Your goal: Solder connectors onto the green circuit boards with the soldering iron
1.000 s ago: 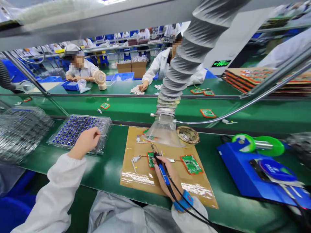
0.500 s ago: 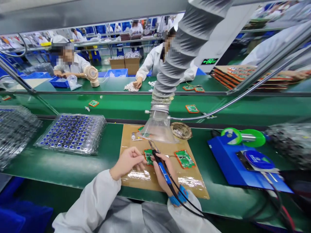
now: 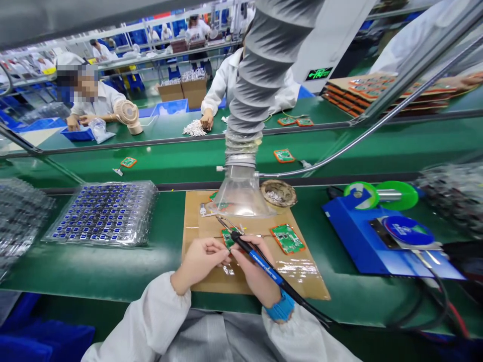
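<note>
My right hand [image 3: 258, 276] is wrapped round a blue and black soldering iron [image 3: 264, 265]. The iron slants up to the left, its metal tip above a green circuit board [image 3: 227, 238] with an orange edge. My left hand [image 3: 202, 262] is closed in a pinch at the board's near side, its fingertips close to those of my right hand. Whatever lies between the left fingers is too small to make out, and both hands partly cover the board. Another circuit board [image 3: 288, 239] rests to the right on the brown sheet [image 3: 305, 281].
A clear extraction hood [image 3: 241, 193] hangs low over the sheet, beside a round bowl [image 3: 292, 193]. Left stands a stack of clear trays [image 3: 101, 213]; right, a blue soldering station [image 3: 350, 241] with a green solder reel [image 3: 403, 196]. Co-workers sit across the green conveyor [image 3: 188, 163].
My hands have come closer together at the board's near side. The soldering iron lies at a flatter slant, its tip shifted left. The camera view has moved slightly.
</note>
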`<state>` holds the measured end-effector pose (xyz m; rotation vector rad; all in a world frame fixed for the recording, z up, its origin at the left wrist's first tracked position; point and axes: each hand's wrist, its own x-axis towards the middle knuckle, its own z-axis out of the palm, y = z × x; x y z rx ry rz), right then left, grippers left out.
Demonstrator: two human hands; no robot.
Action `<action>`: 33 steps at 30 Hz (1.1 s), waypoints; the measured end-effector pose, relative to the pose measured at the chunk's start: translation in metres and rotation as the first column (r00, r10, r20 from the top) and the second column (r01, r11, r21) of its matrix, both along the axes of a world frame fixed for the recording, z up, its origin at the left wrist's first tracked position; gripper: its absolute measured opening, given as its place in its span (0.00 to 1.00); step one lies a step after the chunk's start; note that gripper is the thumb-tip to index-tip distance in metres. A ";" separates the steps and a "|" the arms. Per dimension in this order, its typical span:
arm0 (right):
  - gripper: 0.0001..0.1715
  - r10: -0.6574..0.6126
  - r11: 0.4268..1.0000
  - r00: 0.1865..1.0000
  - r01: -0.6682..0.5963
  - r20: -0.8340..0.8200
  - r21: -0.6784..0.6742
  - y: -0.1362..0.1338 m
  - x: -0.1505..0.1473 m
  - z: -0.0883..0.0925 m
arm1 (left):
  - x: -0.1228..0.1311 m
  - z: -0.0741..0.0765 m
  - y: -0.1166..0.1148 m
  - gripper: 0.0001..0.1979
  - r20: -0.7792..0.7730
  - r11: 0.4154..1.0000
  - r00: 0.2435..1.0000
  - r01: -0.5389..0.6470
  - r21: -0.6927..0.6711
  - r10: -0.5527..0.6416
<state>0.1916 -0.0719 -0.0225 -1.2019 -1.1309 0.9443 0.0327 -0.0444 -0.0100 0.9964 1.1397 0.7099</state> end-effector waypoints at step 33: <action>0.07 -0.300 0.949 0.894 0.247 0.331 0.194 -0.016 0.039 -0.033 | 0.000 -0.003 0.045 0.10 -0.748 0.857 0.663 0.383 0.344 0.004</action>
